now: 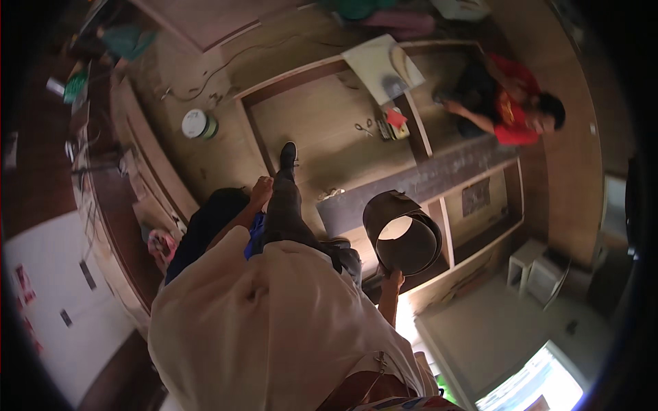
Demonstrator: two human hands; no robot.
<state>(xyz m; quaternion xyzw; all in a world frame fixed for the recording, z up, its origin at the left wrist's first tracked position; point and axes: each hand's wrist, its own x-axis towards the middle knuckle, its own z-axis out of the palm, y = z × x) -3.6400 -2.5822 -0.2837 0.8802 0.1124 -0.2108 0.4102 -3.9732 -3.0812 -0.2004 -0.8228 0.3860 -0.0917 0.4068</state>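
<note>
Right hand (395, 277), just below and right of frame centre: fingers curled round the lower edge of a dark rolled sheet (373, 218), pinching it. Roll stands open-ended, pale light showing inside. Left hand (262, 190), left of centre: fingers curled in near the wooden frame (419, 127); from here I can't tell if it grips anything. Scissors (363, 128) lie inside the frame, upper centre. Pale sheet (373, 58) overlaps its top edge. Cylindrical tub (195, 124), upper left. Co-worker in red shirt (515, 103), upper right, sits by the frame.
</note>
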